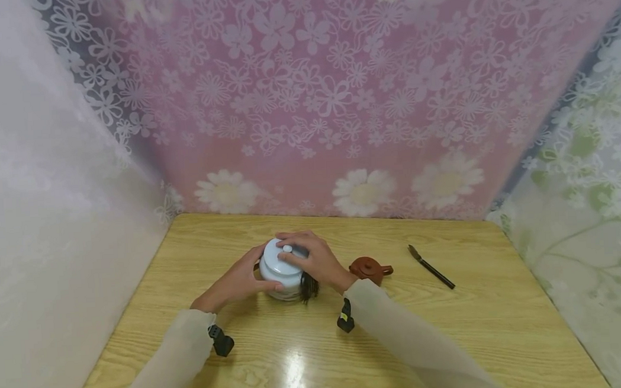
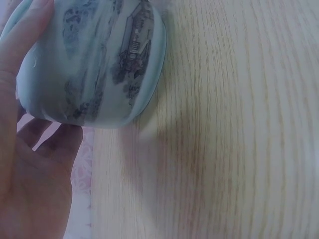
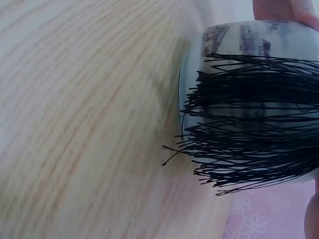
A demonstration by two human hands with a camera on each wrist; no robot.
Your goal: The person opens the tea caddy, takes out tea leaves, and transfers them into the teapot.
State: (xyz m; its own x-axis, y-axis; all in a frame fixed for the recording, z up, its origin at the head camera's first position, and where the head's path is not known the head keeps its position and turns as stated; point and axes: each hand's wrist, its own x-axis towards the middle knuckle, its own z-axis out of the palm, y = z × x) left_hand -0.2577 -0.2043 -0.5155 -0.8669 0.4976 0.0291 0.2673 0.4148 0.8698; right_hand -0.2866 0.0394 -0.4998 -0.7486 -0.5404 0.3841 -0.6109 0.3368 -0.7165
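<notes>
A pale blue-white lidded ceramic jar [image 1: 279,285] stands on the table, and the left wrist view shows dark painted scenery on its side. My left hand [image 1: 241,280] grips the jar's left side, thumb in front and fingers behind. My right hand [image 1: 317,257] reaches over the lid [image 1: 274,257], its fingers and thumb around the small knob [image 1: 288,249]. A black tassel [image 3: 254,114] hangs down the jar's right side; where it is fastened is hidden.
Just right of the right wrist sits a small reddish-brown teapot [image 1: 367,269]. Farther right lies a dark, slim knife-like tool [image 1: 432,266]. The wooden table [image 1: 320,359] meets a pink flowered curtain [image 1: 308,158] at its back, with pale cloth on both sides.
</notes>
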